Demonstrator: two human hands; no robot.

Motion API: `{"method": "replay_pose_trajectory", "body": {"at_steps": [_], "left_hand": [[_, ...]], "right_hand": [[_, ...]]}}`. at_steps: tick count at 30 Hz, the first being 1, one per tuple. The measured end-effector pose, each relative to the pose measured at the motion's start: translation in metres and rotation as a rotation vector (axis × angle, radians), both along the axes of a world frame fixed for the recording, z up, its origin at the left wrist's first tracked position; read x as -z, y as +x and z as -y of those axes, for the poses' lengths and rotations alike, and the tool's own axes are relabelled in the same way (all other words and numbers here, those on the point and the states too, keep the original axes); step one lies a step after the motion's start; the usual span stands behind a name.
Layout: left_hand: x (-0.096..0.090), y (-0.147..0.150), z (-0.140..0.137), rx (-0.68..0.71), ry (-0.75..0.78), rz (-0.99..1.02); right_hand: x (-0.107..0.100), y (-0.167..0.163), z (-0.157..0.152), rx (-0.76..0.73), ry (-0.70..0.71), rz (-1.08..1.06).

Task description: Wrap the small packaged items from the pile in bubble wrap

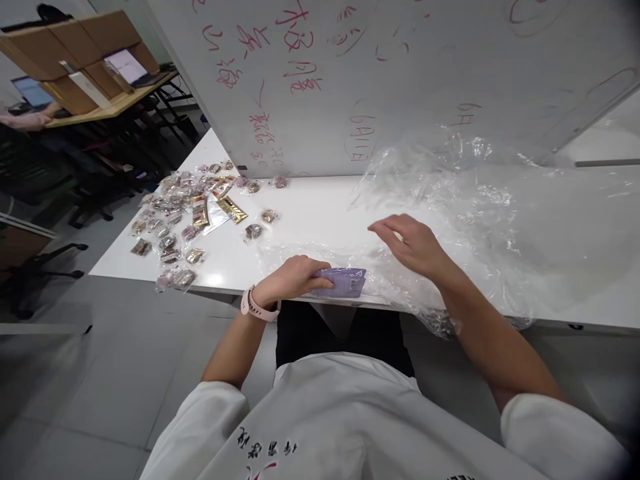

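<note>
My left hand (300, 277), with a pink watch band on its wrist, grips a flat purple packet (345, 283) at the front edge of the white table. Its thumb lies on top of the packet's left end. A small pale label shows near the packet's right end. Clear plastic film (395, 283) lies around and to the right of the packet. My right hand (405, 243) is raised over the film, apart from the packet. Its fingers are stretched out to the left, with a gap beside the thumb and nothing visible in them.
Many small wrapped snacks (170, 200) and a gold sachet (233, 209) are spread on the table's left part. A large heap of clear plastic (465, 193) covers the right part. A whiteboard (320, 87) stands behind. At far left, a person's arm (30, 120) is at another desk.
</note>
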State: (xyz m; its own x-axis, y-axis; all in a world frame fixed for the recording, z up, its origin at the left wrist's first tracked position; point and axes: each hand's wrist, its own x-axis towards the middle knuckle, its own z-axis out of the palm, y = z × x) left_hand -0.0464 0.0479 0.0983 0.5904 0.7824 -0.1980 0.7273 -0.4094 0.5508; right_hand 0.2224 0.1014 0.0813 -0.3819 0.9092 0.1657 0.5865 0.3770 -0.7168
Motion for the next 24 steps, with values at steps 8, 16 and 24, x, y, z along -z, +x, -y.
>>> {"method": "replay_pose_trajectory", "body": {"at_steps": [8,16,24], "left_hand": [[0.004,0.005,0.009,-0.012,0.123,-0.086],[0.013,0.002,-0.024,0.071,-0.097,0.075],[0.029,0.018,-0.061,0.021,-0.377,0.043]], "right_hand": [[0.004,-0.048,-0.045,-0.683,-0.696,0.212],[-0.004,-0.012,-0.084,-0.489,-0.719,-0.077],[-0.057,0.012,-0.073,0.307,0.174,0.156]]}}
